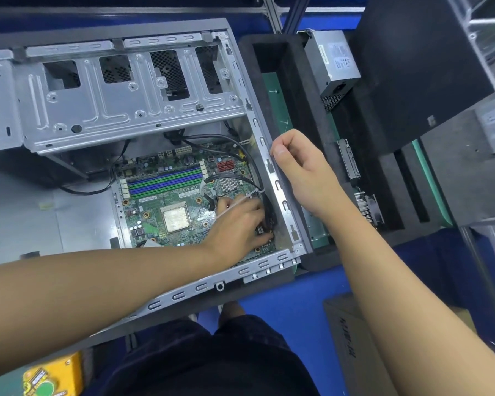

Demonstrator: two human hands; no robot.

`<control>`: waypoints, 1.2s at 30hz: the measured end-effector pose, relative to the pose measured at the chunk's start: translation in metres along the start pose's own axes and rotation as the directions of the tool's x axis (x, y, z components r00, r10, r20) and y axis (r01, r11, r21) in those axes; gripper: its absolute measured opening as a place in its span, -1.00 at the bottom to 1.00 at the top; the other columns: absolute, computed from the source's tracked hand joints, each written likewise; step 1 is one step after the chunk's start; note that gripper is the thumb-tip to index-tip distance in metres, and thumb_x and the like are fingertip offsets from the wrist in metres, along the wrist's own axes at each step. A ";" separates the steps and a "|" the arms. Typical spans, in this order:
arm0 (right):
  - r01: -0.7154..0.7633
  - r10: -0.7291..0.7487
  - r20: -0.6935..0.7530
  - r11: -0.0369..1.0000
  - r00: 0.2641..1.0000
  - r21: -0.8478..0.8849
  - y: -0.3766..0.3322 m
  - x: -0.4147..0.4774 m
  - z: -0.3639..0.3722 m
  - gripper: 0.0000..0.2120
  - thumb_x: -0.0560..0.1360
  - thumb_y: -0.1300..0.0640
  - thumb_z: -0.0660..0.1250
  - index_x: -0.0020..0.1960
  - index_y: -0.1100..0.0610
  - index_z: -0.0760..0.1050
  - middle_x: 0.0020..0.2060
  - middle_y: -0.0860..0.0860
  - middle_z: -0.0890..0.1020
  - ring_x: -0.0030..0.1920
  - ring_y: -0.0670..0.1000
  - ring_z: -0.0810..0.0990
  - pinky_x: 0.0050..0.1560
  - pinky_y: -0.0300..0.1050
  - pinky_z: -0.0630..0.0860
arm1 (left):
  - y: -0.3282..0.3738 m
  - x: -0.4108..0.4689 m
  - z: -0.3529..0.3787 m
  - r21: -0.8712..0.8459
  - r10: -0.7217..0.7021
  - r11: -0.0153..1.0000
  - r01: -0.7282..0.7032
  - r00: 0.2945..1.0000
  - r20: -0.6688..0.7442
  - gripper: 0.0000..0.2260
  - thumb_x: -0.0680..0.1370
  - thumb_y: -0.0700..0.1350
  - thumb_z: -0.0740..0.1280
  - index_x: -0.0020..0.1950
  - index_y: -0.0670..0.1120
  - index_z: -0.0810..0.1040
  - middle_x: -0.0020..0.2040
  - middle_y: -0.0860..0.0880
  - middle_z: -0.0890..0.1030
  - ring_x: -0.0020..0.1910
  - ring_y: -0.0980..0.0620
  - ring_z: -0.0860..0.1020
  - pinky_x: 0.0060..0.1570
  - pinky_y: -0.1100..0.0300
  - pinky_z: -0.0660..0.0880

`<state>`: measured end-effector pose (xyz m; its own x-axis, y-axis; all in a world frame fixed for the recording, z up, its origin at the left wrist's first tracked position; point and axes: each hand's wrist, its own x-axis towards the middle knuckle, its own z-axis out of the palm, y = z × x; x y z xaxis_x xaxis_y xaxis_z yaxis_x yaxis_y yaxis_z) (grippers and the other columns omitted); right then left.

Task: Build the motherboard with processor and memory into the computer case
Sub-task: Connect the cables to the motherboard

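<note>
The open grey computer case (pixel 277 184) lies on its side. Inside it sits the green motherboard (pixel 155 212), with the silver processor (pixel 175 220) in its socket and blue and green memory slots (pixel 163 181) above it. My left hand (pixel 237 224) reaches into the case at the board's lower right corner, fingers curled down among black cables (pixel 269 212) and a white cable tie; what the fingertips hold is hidden. My right hand (pixel 300 172) rests on the case's right rim, fingers curled over its edge.
A metal drive cage (pixel 126 90) spans the case's upper half. Right of the case stand black foam trays (pixel 297 90), a power supply unit (pixel 332 67) and a heatsink (pixel 367 207). A cardboard box (pixel 355 338) sits lower right, a yellow box (pixel 55 375) lower left.
</note>
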<state>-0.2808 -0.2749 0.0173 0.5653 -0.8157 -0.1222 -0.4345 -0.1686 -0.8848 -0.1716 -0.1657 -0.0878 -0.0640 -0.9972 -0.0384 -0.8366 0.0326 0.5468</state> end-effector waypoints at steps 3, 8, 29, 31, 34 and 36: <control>-0.001 0.001 0.003 1.000 1.000 0.004 0.000 0.000 0.000 -0.86 0.65 0.08 0.18 -0.04 0.05 0.46 -0.21 -0.10 0.48 -0.22 -0.15 0.41 -0.14 -0.34 0.40 | -0.002 0.000 -0.002 -0.026 0.001 1.000 0.000 1.000 0.020 -0.67 0.46 0.22 0.34 -0.16 -0.04 0.63 -0.11 0.10 0.48 0.02 0.08 0.36 0.05 0.07 0.20; 0.006 -0.006 0.007 1.000 1.000 0.012 0.000 0.000 0.000 -0.86 0.64 0.05 0.18 -0.08 -0.03 0.45 -0.23 -0.10 0.48 -0.22 -0.15 0.41 -0.16 -0.34 0.40 | 0.000 0.002 -0.005 -0.100 -0.071 0.992 0.074 0.997 0.036 -0.74 0.47 0.21 0.37 -0.12 0.04 0.66 -0.03 0.13 0.50 0.12 0.08 0.37 0.20 -0.02 0.23; 0.006 -0.005 0.038 1.000 0.999 -0.031 -0.003 0.002 -0.004 -0.86 0.66 0.07 0.18 -0.06 0.03 0.45 -0.22 -0.13 0.48 -0.22 -0.16 0.41 -0.14 -0.36 0.39 | 0.008 0.006 -0.007 0.018 -0.075 0.997 0.074 0.996 0.038 -0.74 0.44 0.18 0.40 -0.18 -0.01 0.61 -0.09 0.11 0.42 0.09 0.01 0.35 0.10 0.04 0.22; 0.000 0.001 0.032 0.999 0.999 -0.044 -0.003 0.001 -0.003 -0.86 0.66 0.07 0.18 -0.05 0.05 0.45 -0.22 -0.12 0.48 -0.22 -0.15 0.42 -0.12 -0.33 0.40 | 0.005 0.004 -0.007 0.037 -0.035 0.999 0.033 0.998 0.043 -0.71 0.44 0.21 0.38 -0.17 -0.01 0.59 -0.10 0.12 0.42 0.09 0.03 0.37 0.16 0.01 0.25; -0.003 0.005 0.033 0.998 0.999 -0.055 -0.004 0.001 -0.001 -0.86 0.66 0.07 0.18 -0.03 0.08 0.45 -0.22 -0.10 0.48 -0.22 -0.14 0.41 -0.13 -0.31 0.40 | -0.007 -0.002 -0.007 -0.002 0.030 1.000 -0.030 0.999 0.032 -0.68 0.43 0.21 0.41 -0.13 -0.03 0.48 -0.04 0.07 0.43 0.08 0.03 0.38 0.21 -0.01 0.27; -0.003 0.005 0.026 0.998 1.000 -0.056 -0.005 0.002 -0.001 -0.85 0.66 0.08 0.18 -0.03 0.09 0.45 -0.21 -0.08 0.48 -0.21 -0.13 0.41 -0.12 -0.28 0.40 | -0.011 -0.004 -0.007 -0.012 0.038 0.999 -0.038 0.999 0.010 -0.66 0.43 0.19 0.42 -0.14 -0.02 0.39 -0.04 0.06 0.36 0.07 0.02 0.37 0.17 0.03 0.29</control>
<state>-0.2786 -0.2761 0.0226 0.5817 -0.8016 -0.1381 -0.4747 -0.1966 -0.8579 -0.1584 -0.1625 -0.0881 -0.1012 -0.9945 -0.0254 -0.8267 0.0698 0.5582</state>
